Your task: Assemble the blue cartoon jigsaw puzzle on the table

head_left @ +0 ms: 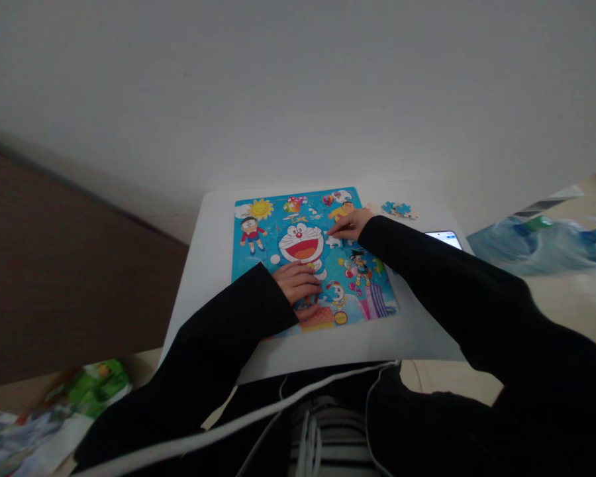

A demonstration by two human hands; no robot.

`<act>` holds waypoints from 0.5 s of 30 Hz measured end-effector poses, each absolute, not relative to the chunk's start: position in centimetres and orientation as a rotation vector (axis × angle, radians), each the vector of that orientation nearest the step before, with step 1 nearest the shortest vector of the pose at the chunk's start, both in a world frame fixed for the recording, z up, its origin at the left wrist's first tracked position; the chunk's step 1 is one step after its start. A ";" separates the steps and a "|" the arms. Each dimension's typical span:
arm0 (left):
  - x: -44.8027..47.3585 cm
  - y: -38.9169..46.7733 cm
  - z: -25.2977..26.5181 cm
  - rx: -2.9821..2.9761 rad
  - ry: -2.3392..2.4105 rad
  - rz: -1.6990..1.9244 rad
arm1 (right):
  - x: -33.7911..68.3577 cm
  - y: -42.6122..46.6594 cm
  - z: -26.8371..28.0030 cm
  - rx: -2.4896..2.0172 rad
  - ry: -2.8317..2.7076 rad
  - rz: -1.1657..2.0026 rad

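A blue cartoon jigsaw puzzle (258,255) lies flat on a small white table, with a big laughing cat face in its middle. My left hand (299,288) rests on its lower middle, palm down, fingers stretched and slightly apart. Over the upper right part is my right hand (351,225), thumb and fingers pinched together just right of the cat face. Whatever is between those fingertips is too small to make out. White backing shows through a gap just below them. Several loose puzzle pieces (398,209) lie in a small heap beyond the puzzle's right edge.
The white table (206,265) stands against a pale wall (298,93). A phone (446,238) with a lit screen lies by its right edge, partly under my right sleeve. Large clear bottles (541,245) stand at right. A white cord (258,417) crosses my lap. Bags (99,387) lie lower left.
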State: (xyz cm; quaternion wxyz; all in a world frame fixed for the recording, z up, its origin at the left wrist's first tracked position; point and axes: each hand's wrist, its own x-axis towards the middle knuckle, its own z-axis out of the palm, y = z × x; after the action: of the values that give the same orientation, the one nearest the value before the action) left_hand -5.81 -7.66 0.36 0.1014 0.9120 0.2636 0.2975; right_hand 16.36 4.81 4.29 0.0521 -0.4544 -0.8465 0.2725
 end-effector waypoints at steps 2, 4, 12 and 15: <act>-5.8 -7.7 0.5 2.692 0.786 0.869 | 16.4 4.9 4.3 -1.364 -2.605 0.759; -5.8 -7.8 0.6 2.693 0.796 0.862 | 16.7 5.0 4.3 -1.328 -2.609 0.693; -5.6 -8.1 0.9 2.672 0.844 0.832 | 17.6 4.5 3.7 -1.071 -2.782 0.602; -5.6 -8.0 0.9 2.686 0.830 0.842 | 17.5 4.5 3.7 -1.104 -2.774 0.619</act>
State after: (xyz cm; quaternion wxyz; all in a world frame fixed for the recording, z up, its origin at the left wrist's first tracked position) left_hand -5.58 -8.00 0.87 0.1031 0.9103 0.2814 0.2854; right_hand 17.49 4.47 3.68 0.0461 -0.3617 -0.9088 0.2028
